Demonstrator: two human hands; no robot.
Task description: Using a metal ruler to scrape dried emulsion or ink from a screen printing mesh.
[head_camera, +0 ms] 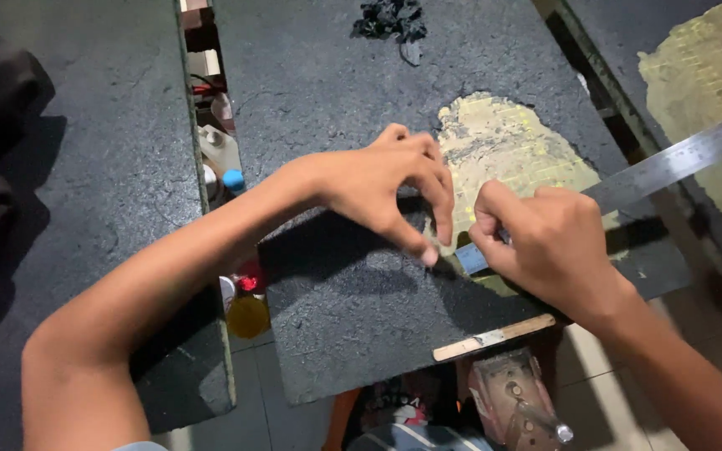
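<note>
My left hand (386,188) arches over the black worktable (336,108), fingertips pressing down next to a small blue piece (470,259). My right hand (549,242) is closed around that blue piece, which looks like the end of a tool; most of it is hidden in my fist. A long steel ruler (678,159) runs from beside my right hand up to the right edge. Both hands meet over a worn yellowish patch (503,142) in the table's surface.
A second black table (85,167) stands to the left across a gap with bottles and a blue cap (233,179). Black scraps (390,18) lie at the far edge. A wooden stick (495,336) rests on the near edge. Another worn table (704,75) is at the right.
</note>
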